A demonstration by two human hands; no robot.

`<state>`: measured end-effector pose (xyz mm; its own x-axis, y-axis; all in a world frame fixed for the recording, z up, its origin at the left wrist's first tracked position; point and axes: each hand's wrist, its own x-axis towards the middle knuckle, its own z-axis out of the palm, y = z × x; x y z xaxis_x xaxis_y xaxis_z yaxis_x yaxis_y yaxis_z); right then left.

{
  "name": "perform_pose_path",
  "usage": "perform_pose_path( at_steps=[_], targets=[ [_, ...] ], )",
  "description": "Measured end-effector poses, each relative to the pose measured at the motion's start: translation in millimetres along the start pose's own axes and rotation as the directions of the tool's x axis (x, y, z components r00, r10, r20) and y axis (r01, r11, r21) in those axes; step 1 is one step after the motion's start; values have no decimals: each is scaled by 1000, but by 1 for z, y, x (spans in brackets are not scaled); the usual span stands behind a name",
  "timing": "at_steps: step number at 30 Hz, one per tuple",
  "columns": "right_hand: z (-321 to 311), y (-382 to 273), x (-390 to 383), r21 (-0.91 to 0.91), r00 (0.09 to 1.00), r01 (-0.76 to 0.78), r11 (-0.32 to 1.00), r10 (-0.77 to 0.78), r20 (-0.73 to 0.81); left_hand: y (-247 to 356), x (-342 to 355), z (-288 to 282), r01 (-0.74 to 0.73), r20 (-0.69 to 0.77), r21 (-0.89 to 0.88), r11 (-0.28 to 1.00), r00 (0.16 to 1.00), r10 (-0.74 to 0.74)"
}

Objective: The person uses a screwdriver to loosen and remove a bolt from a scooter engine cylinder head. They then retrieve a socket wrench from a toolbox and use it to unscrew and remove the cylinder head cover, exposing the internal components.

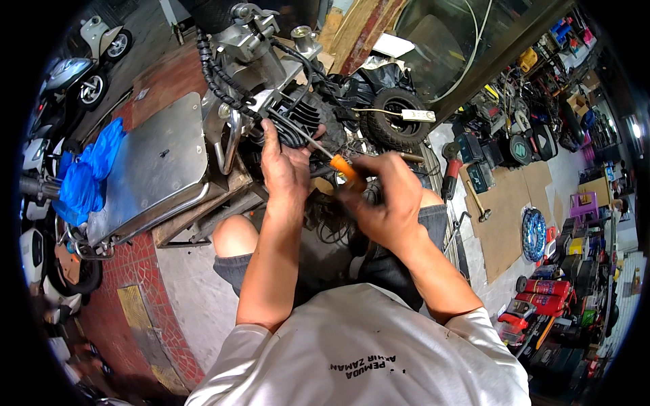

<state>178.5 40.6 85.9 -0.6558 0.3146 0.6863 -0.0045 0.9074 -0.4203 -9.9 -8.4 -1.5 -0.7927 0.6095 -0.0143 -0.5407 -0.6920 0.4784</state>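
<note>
My left hand point(284, 162) grips a black finned part point(298, 122) from below, among black cables and hoses point(223, 81) on a silver metal frame point(267, 68); its thumb points up. My right hand point(382, 203), partly blurred, is closed on the orange handle of a screwdriver point(343, 166), whose shaft reaches up-left into the black parts near my left hand. Exactly where the tip sits is hard to make out.
Left are a steel plate point(149, 176), blue bags point(88, 172) and parked scooters point(91, 88). Right are a tire point(386, 139), power strip point(418, 115), red-and-black power tool point(451, 172), hammer point(484, 213), cardboard point(501, 243) and red cylinders point(542, 298).
</note>
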Motion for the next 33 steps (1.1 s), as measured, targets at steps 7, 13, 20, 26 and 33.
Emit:
perform_pose_path(
  at_steps=[7,13,20,26,33],
  targets=[
    [9,24,9,728,522,-685,-20,684,510,1,0,-2,6,-18,9,1000,1000,-5],
    [-6,19,-13,-112,992,-121,986,115,-57,2,-2,-3,1,-14,32,999,1000,0],
    [-4,20,-13,47,983,-165,985,161,85,5,-2,-4,-1,47,10,1000,999,1],
    [20,8,-24,670,689,-685,287,553,467,5,-1,-6,22,82,21,1000,996,-23],
    [18,15,-29,676,678,-704,218,489,548,5,-2,-5,15,72,31,999,997,-17]
  ],
)
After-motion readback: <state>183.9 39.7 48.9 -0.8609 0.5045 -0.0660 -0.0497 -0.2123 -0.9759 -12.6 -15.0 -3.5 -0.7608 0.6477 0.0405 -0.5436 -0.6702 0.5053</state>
